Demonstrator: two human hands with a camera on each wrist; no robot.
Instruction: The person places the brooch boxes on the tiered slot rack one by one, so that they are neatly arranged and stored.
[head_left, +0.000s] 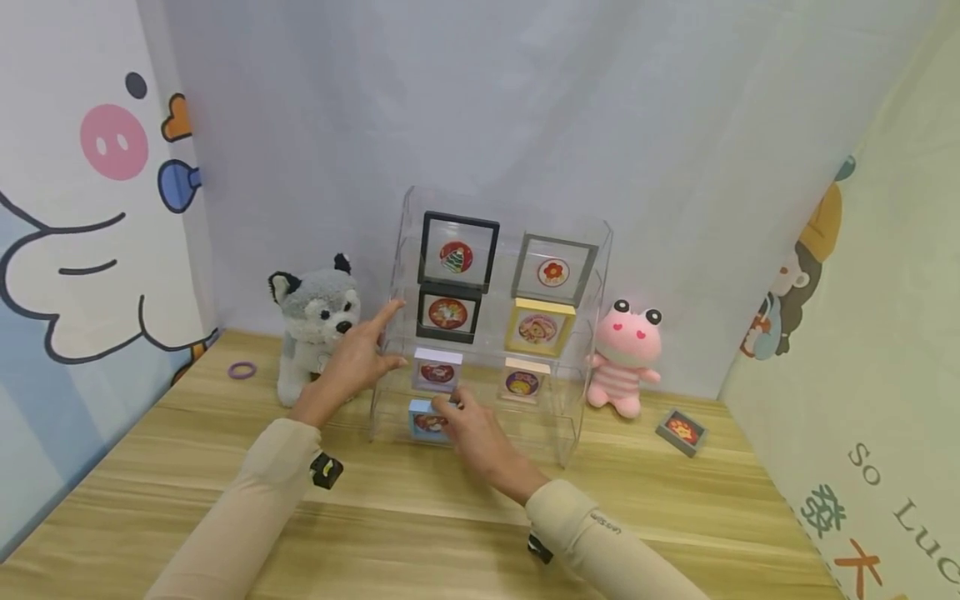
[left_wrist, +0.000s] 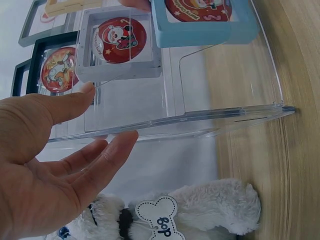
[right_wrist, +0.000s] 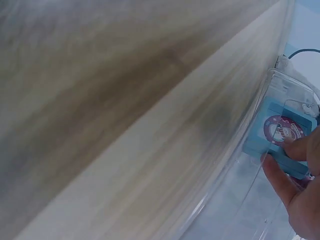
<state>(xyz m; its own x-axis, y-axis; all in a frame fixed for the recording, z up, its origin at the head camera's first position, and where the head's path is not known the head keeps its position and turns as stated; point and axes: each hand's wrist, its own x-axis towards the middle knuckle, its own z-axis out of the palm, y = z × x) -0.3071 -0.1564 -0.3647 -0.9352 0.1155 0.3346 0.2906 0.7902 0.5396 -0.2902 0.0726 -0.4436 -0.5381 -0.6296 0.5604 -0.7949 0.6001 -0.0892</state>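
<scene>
A clear tiered display stand [head_left: 480,429] holds several small framed round badges. On its bottom tier is a light blue frame [right_wrist: 257,136] with a round badge inside. My right hand [head_left: 480,437] pinches this frame at its right end, the thumb over its front. At the stand's left side, my left hand [head_left: 352,354] has its fingers extended and the thumb spread apart. Its fingertips [left_wrist: 127,142] are right at the clear side panel [left_wrist: 215,117], while the thumb reaches across the front. Just above the blue frame sits a pale lilac frame [left_wrist: 120,70].
A grey-and-white plush husky [head_left: 318,312] sits behind my left hand. Right of the stand are a pink plush frog [head_left: 626,358] and a grey frame [head_left: 682,432] lying on the wooden table [head_left: 420,533]. A purple ring [head_left: 242,369] lies at the far left.
</scene>
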